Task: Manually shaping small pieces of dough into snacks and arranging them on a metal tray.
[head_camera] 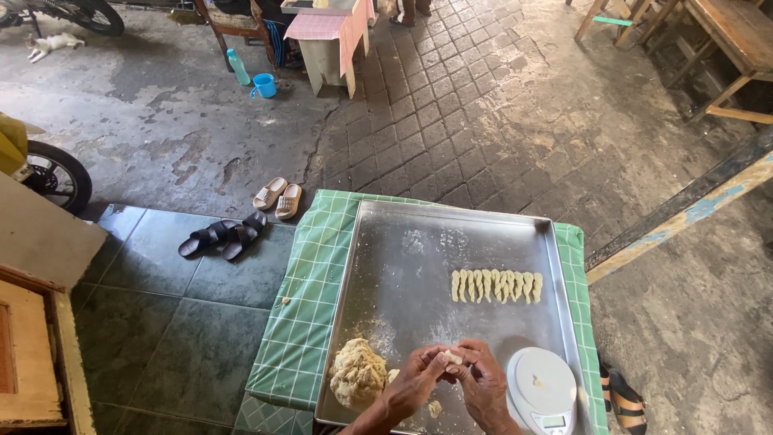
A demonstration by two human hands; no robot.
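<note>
Both my hands meet over the near edge of a large metal tray [386,242]. My left hand [411,385] and my right hand [483,379] pinch a small piece of pale dough [452,357] between their fingertips. A rough lump of dough [358,373] lies on the tray just left of my left hand. A row of several twisted dough sticks [496,285] lies side by side further up the tray. A round white kitchen scale [541,387] stands right of my right hand.
The tray rests on a green checked cloth [310,306]. Black sandals [223,238] and beige sandals [278,197] lie on the floor to the left. A sandalled foot [624,399] shows at the right. A small table with pink cloth [330,36], a bottle and blue cup stand far back.
</note>
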